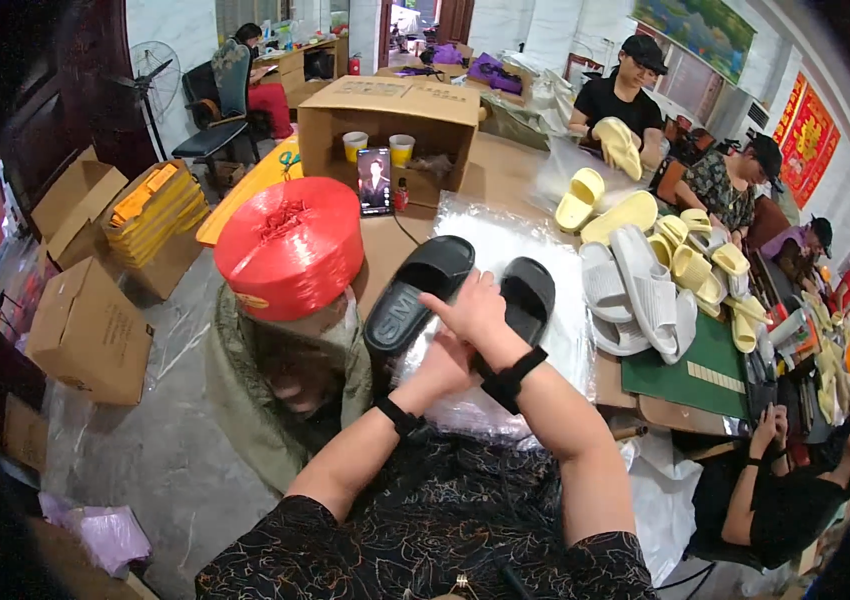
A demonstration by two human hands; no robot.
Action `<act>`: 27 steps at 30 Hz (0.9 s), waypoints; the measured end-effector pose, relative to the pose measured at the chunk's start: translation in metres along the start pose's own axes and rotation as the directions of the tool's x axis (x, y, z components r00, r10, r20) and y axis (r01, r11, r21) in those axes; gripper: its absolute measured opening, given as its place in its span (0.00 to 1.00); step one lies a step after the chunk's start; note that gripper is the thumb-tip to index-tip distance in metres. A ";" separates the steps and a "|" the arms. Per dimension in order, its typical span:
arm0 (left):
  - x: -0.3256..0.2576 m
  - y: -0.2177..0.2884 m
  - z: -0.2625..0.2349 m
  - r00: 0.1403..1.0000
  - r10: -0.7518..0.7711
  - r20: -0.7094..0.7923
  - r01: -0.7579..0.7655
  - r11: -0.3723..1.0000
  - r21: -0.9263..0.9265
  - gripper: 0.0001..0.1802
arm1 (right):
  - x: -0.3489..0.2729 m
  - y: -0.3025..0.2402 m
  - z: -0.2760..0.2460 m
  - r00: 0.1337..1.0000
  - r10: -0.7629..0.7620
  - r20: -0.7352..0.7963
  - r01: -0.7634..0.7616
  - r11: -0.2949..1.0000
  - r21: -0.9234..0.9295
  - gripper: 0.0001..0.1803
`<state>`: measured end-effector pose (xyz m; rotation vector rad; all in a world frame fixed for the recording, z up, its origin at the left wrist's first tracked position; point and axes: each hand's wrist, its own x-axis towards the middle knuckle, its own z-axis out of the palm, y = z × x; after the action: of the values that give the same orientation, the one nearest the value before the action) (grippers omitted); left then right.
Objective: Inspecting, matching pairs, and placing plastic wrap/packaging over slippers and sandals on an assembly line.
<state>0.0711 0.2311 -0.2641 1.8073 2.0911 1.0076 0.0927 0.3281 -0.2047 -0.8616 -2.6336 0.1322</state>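
Two black slide sandals lie in front of me: the left sandal (407, 300) is tilted with its footbed facing up, and the right sandal (529, 292) runs partly under my right wrist. My right hand (475, 308) crosses over my left, between the two sandals. Its thumb stretches out to the inner edge of the left sandal, apart from the other fingers. Below it is my left hand (442, 368), close to the heel of the left sandal; its fingers are mostly hidden by the right hand. Under the sandals lies a stack of clear plastic bags (567, 355).
A big red roll of plastic twine (290, 250) stands at left. Behind are a phone (375, 182) and an open cardboard box (390, 100) with cups. Grey slides (645, 290) and yellow slides (620, 215) pile up at right on a green mat (675, 375). Co-workers sit beyond.
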 end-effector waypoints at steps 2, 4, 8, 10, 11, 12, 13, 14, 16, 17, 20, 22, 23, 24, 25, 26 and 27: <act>-0.004 -0.018 0.024 0.990 0.044 -0.131 -0.025 0.989 0.144 0.28 | 0.007 -0.004 0.014 0.998 0.049 0.033 -0.048 0.999 -0.021 0.54; -0.002 -0.015 0.022 0.983 0.102 -0.155 -0.049 0.950 0.308 0.29 | 0.015 0.003 0.019 0.984 0.131 0.119 -0.133 0.991 0.006 0.43; 0.002 -0.018 0.022 0.966 0.191 -0.171 -0.131 0.941 0.313 0.31 | 0.029 0.028 0.017 0.989 0.121 0.084 -0.136 0.968 0.212 0.25; 0.001 -0.017 0.017 0.997 0.073 -0.018 -0.062 0.929 0.365 0.32 | 0.028 0.036 0.006 0.986 0.131 0.100 -0.155 0.945 0.289 0.22; 0.000 -0.014 0.013 0.989 -0.045 0.141 -0.019 0.905 0.425 0.32 | 0.029 0.042 0.001 0.992 0.112 0.057 -0.124 0.944 0.305 0.22; -0.001 -0.016 0.017 0.989 -0.046 0.139 -0.017 0.907 0.422 0.32 | 0.031 0.048 -0.003 0.996 0.094 0.013 -0.093 0.943 0.320 0.22; -0.002 -0.020 0.022 1.000 0.018 0.014 -0.021 0.951 0.308 0.32 | 0.033 0.055 -0.008 0.993 0.110 0.035 -0.115 0.941 0.318 0.22; -0.002 -0.017 0.020 0.991 0.071 -0.114 -0.048 0.980 0.193 0.33 | 0.037 0.061 -0.011 0.992 0.124 0.031 -0.128 0.944 0.305 0.22; -0.004 -0.010 0.016 0.999 0.005 -0.044 -0.001 0.994 0.106 0.33 | 0.037 0.071 -0.014 0.982 0.185 -0.045 -0.169 0.954 0.246 0.23; -0.003 -0.004 0.009 0.999 -0.040 -0.001 0.040 0.995 0.089 0.33 | 0.038 0.072 -0.016 0.977 0.211 -0.024 -0.203 0.963 0.179 0.24; -0.002 -0.007 0.013 0.999 -0.037 0.006 0.036 0.985 0.170 0.32 | 0.032 0.066 -0.015 0.977 0.201 -0.066 -0.197 0.979 0.060 0.26; -0.002 -0.015 0.021 0.996 0.051 -0.076 -0.032 0.973 0.230 0.33 | 0.029 0.062 -0.007 0.981 0.176 -0.084 -0.177 0.984 -0.010 0.29; -0.002 -0.014 0.022 0.996 0.053 -0.071 -0.035 0.973 0.229 0.33 | 0.027 0.061 -0.005 0.987 0.131 -0.091 -0.136 0.990 -0.044 0.29; -0.001 -0.014 0.023 0.996 0.048 -0.070 -0.032 0.977 0.212 0.33 | 0.026 0.061 -0.004 0.992 0.087 -0.096 -0.095 0.992 -0.078 0.30; -0.001 -0.013 0.023 0.997 0.043 -0.069 -0.029 0.980 0.195 0.33 | 0.025 0.062 -0.003 0.993 0.077 -0.091 -0.088 0.989 -0.121 0.33; -0.001 -0.015 0.023 0.997 0.033 -0.073 -0.020 0.984 0.180 0.33 | 0.024 0.059 -0.007 0.993 0.075 -0.090 -0.085 0.989 -0.120 0.33; -0.002 -0.019 0.024 0.997 0.031 -0.075 -0.017 0.984 0.180 0.33 | 0.022 0.055 -0.013 0.994 0.105 0.020 -0.101 0.985 -0.143 0.34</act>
<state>0.0702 0.2375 -0.2944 1.9094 2.2772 0.9366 0.1119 0.3853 -0.1970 -1.0509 -2.6503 -0.0178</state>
